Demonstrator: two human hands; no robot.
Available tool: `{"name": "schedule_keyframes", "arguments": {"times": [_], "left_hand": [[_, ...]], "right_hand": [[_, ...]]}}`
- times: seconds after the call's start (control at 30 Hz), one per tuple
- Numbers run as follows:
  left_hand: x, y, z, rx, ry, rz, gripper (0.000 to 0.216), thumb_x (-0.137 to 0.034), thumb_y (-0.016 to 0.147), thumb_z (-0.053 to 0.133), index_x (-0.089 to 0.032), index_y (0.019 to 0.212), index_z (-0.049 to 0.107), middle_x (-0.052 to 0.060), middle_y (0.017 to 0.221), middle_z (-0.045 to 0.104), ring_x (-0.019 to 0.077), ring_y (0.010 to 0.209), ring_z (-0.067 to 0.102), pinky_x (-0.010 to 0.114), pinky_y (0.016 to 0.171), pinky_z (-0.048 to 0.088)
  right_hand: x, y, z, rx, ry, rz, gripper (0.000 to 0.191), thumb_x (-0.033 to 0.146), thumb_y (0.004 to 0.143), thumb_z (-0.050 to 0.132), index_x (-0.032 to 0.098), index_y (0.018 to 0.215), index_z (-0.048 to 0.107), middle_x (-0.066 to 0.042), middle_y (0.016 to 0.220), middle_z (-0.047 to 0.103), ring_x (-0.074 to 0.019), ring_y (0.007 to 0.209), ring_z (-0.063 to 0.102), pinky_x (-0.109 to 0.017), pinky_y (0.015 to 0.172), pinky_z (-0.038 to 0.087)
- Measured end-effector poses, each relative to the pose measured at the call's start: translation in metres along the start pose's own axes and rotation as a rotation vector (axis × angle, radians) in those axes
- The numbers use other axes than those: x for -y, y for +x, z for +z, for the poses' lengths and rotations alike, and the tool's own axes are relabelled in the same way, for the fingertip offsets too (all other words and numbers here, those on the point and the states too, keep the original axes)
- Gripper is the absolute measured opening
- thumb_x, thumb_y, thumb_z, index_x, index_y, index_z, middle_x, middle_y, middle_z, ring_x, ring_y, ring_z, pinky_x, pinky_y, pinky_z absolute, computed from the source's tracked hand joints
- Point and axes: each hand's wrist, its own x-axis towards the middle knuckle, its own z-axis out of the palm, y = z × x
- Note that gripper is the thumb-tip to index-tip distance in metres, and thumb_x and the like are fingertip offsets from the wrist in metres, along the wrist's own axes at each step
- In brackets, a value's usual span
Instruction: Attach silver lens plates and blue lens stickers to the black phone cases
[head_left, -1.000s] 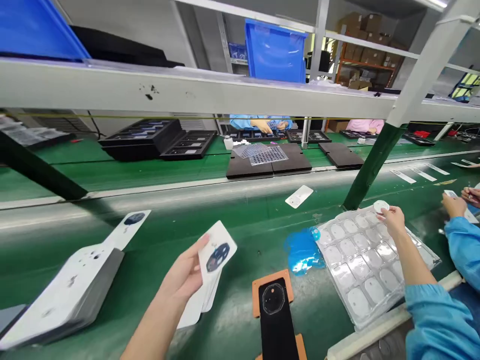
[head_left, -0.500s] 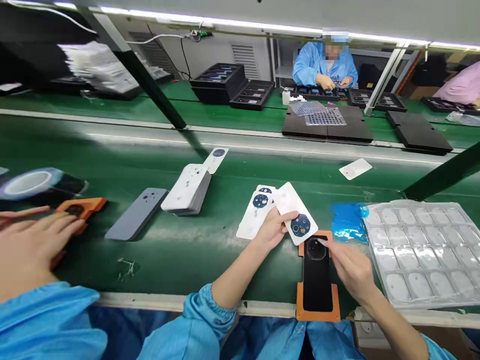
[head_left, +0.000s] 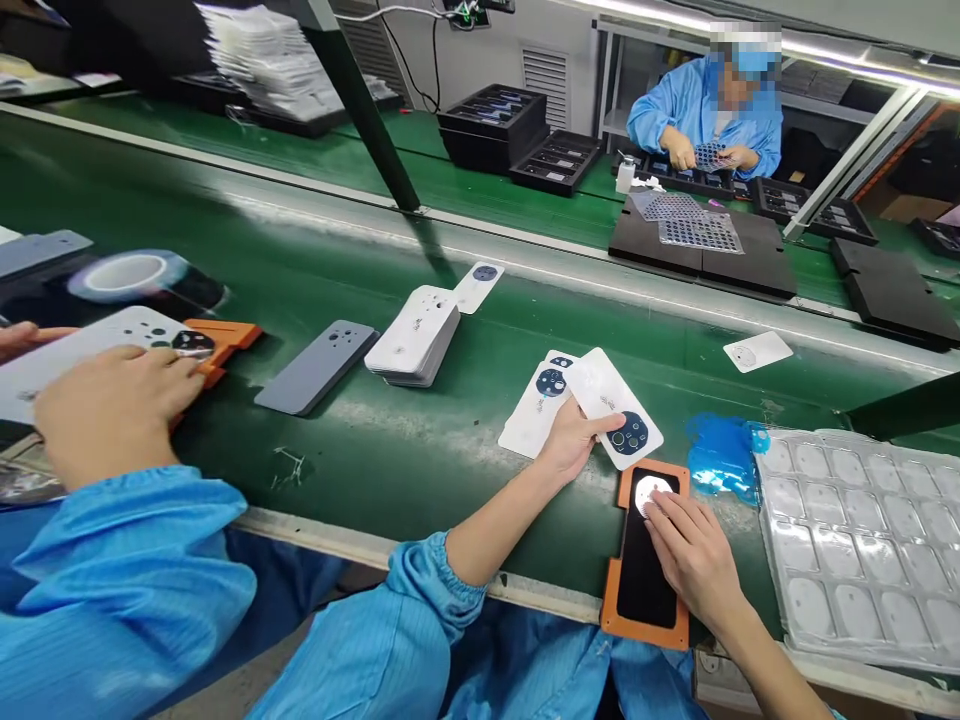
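Note:
My left hand (head_left: 574, 440) is closed on a small fan of white cards (head_left: 609, 400), the front one bearing a dark round camera ring. Just right of it, a black plate (head_left: 645, 590) lies in an orange fixture (head_left: 645, 628) at the belt's near edge. My right hand (head_left: 694, 555) rests on that plate, fingers together, with the fingertips on a white round piece (head_left: 649, 491) seated at the plate's upper end.
A clear blister tray (head_left: 862, 540) lies to the right, with crumpled blue film (head_left: 720, 455) beside it. A card stack (head_left: 416, 335), a grey cover (head_left: 319, 365) and a loose card (head_left: 757, 350) lie on the green belt (head_left: 450, 440). A co-worker's hand (head_left: 112, 410) works at left; another person sits across.
My view has tilted down to the belt. My right hand came from the blister tray to the black plate, and the white round piece now sits on it. My left hand still holds the cards.

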Motion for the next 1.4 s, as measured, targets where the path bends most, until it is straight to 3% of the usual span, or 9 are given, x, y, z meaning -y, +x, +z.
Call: {"name": "schedule_keyframes", "arguments": {"times": [0.27, 0.43, 0.53, 0.63, 0.8, 0.97, 1.4], "left_hand": [[0.011, -0.011, 0.008, 0.046, 0.124, 0.045, 0.043, -0.025, 0.056, 0.093, -0.011, 0.092, 0.074, 0.012, 0.098, 0.076, 0.0258, 0.090, 0.072, 0.038, 0.085, 0.056], [0.022, -0.021, 0.015, 0.010, 0.302, 0.157, 0.033, -0.045, 0.075, 0.081, -0.014, 0.085, 0.077, 0.010, 0.092, 0.077, 0.0241, 0.085, 0.071, 0.032, 0.078, 0.055], [0.028, -0.030, 0.020, 0.111, 0.380, 0.209, 0.043, -0.056, 0.083, 0.070, -0.014, 0.087, 0.077, 0.009, 0.086, 0.076, 0.0230, 0.081, 0.070, 0.032, 0.076, 0.055], [0.034, -0.040, 0.022, 0.220, 0.398, 0.239, 0.048, -0.061, 0.088, 0.061, -0.018, 0.103, 0.077, 0.009, 0.098, 0.076, 0.0241, 0.091, 0.070, 0.034, 0.085, 0.055], [0.040, -0.046, 0.019, 0.340, 0.485, 0.272, 0.045, -0.053, 0.096, 0.054, -0.022, 0.122, 0.072, 0.008, 0.118, 0.072, 0.0262, 0.111, 0.066, 0.036, 0.098, 0.051], [0.038, -0.047, 0.019, 0.381, 0.514, 0.373, 0.037, -0.044, 0.097, 0.055, -0.021, 0.121, 0.072, 0.010, 0.120, 0.071, 0.0251, 0.110, 0.067, 0.035, 0.097, 0.051], [0.042, -0.047, 0.017, 0.437, 0.572, 0.522, 0.039, -0.043, 0.099, 0.052, -0.022, 0.127, 0.068, 0.012, 0.126, 0.067, 0.0248, 0.115, 0.064, 0.037, 0.100, 0.052]], "right_hand": [[0.005, 0.034, -0.032, -0.240, 0.199, 0.172, 0.028, 0.010, 0.091, 0.060, 0.024, 0.114, 0.069, -0.007, 0.103, 0.075, -0.0225, 0.094, 0.071, -0.038, 0.082, 0.058], [0.010, 0.056, -0.035, -0.285, 0.230, 0.302, 0.016, 0.015, 0.094, 0.058, 0.023, 0.103, 0.069, -0.004, 0.092, 0.074, -0.0190, 0.083, 0.071, -0.032, 0.076, 0.057], [0.009, 0.062, -0.027, -0.335, 0.197, 0.340, 0.013, 0.017, 0.094, 0.059, 0.021, 0.103, 0.067, -0.005, 0.092, 0.072, -0.0186, 0.084, 0.070, -0.032, 0.077, 0.056], [0.007, 0.065, -0.019, -0.386, 0.137, 0.400, 0.009, 0.021, 0.094, 0.061, 0.021, 0.101, 0.067, -0.006, 0.092, 0.072, -0.0199, 0.086, 0.069, -0.034, 0.078, 0.056], [0.007, 0.066, -0.014, -0.412, 0.169, 0.466, 0.008, 0.024, 0.095, 0.060, 0.021, 0.092, 0.067, -0.005, 0.087, 0.072, -0.0191, 0.081, 0.068, -0.034, 0.076, 0.054], [0.008, 0.066, -0.018, -0.414, 0.206, 0.492, 0.010, 0.024, 0.095, 0.059, 0.021, 0.091, 0.067, -0.004, 0.087, 0.072, -0.0191, 0.081, 0.068, -0.033, 0.075, 0.054], [0.007, 0.066, -0.017, -0.409, 0.221, 0.524, 0.011, 0.024, 0.094, 0.056, 0.021, 0.092, 0.067, -0.006, 0.091, 0.072, -0.0201, 0.085, 0.067, -0.035, 0.078, 0.054]]}}
